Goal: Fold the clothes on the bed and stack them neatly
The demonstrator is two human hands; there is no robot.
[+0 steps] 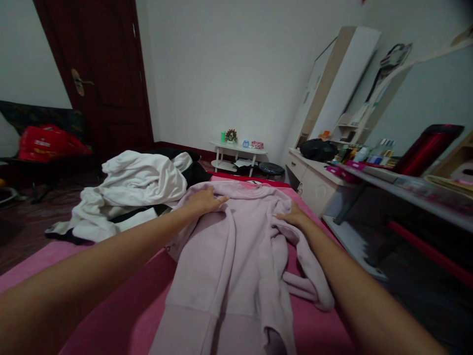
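A pale pink sweatshirt [246, 246] lies spread lengthwise on the pink bed cover [125, 296], its neckline at the far end. At its far left shoulder, my left hand [206, 201] is closed on the fabric, with the thumb pointing right. My right hand [294, 217] grips the opposite shoulder, thumb toward the middle and the other fingers partly hidden. One sleeve runs down the left side of the body. The other bends into a loop below my right hand, with pink cover showing inside it.
White and black clothes [138, 182] are heaped left of the sweatshirt. Beyond the bed stand a small white table [238, 148] and a dark round stool [271, 169]. A white dresser [314, 182] and a cluttered desk [410, 192] line the right side. A red bag [50, 143] sits far left.
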